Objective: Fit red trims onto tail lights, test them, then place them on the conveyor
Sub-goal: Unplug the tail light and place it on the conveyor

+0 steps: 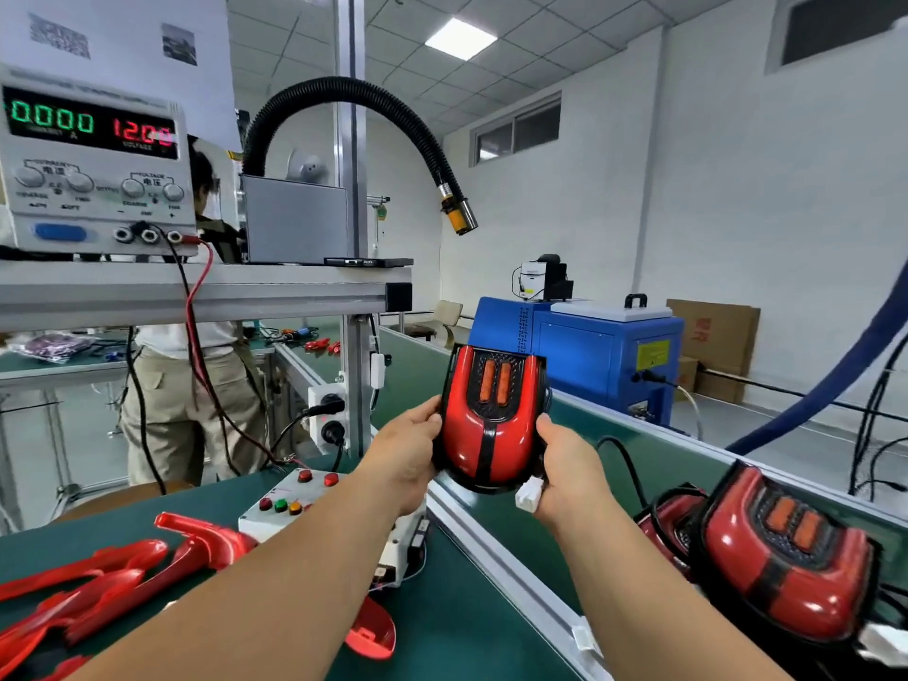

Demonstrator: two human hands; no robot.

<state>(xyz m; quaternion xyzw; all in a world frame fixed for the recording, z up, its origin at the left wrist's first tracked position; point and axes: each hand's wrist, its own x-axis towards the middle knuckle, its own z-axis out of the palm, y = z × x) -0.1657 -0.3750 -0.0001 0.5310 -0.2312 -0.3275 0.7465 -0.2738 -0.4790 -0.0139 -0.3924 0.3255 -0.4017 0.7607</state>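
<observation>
Tail light [491,420]: glossy red rounded shell with a black stripe, held above the conveyor [688,464].
Hands: left hand [408,454] and right hand [565,464] grip its sides; fingertips hidden behind it.
Cut off: second tail light [786,562], at the frame edge.
Red trims [113,572]: shiny curved plastic on the surface [442,607].

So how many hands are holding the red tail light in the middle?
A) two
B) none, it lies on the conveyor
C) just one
A: the left hand grips one side of the tail light and the right hand grips the other, holding it up above the conveyor.
</observation>
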